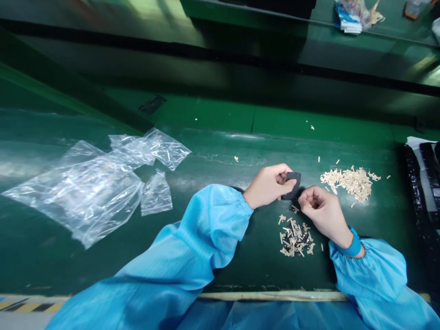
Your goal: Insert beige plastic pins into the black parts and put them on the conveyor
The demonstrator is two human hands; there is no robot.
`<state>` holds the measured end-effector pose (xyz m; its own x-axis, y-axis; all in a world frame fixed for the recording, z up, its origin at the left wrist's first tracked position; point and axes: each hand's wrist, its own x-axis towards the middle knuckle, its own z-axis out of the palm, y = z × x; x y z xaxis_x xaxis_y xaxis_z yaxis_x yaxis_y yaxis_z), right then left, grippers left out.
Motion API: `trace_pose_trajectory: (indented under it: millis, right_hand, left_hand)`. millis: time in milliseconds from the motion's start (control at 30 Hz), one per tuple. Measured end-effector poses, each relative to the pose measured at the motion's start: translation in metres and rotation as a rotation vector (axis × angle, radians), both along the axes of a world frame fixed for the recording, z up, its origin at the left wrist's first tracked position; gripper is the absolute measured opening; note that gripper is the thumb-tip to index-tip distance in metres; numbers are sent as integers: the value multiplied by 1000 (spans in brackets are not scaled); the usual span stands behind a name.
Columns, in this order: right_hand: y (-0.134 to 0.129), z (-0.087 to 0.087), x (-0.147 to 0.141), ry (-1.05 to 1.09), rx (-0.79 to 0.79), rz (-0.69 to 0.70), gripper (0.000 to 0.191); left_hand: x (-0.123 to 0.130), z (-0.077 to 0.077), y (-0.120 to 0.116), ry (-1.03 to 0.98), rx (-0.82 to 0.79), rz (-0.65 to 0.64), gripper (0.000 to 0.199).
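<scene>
My left hand (270, 185) is closed around a small flat black rectangular part (292, 187), its thumb pressed on the face. Close to the part's lower right edge, my right hand (319, 208) has its fingers curled and pinched together; whatever lies between the fingertips is too small to make out. Below both hands is a loose heap of small tan and black pieces (296, 237). A larger pile of tan strip-like pieces (354, 182) lies beyond the right hand, with a few strays around it.
Crumpled clear plastic bags (99, 188) cover the left of the green bench (206, 165). At the right edge stand black trays (421, 183). A dark flat piece (152, 104) lies at the back left. On the shelf above is a blue-and-white packet (349, 18).
</scene>
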<state>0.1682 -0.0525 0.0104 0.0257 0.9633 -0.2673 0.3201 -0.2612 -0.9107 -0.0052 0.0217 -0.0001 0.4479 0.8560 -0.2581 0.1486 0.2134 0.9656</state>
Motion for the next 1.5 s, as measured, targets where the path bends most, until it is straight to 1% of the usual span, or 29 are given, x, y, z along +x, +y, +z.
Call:
trace_pose_trajectory:
  millis: [267, 467, 800, 1100, 1500]
  right_hand:
    - [1, 1, 1, -3, 5, 0, 11]
    - [1, 0, 2, 13, 2, 0, 10]
    - [2, 2, 2, 23, -23, -7, 16]
    - [4, 4, 2, 49, -43, -11, 20]
    - [6, 6, 0, 78, -49, -33, 17]
  left_hand:
    - [-1, -4, 0, -28, 12, 0, 10]
    - [-1, -3, 0, -67, -2, -19, 11]
    - [-4, -1, 2, -103, -33, -37, 15]
    - [-4, -3, 1, -130, -28, -52, 18]
    - [-4, -2, 1, -129, -31, -52, 22]
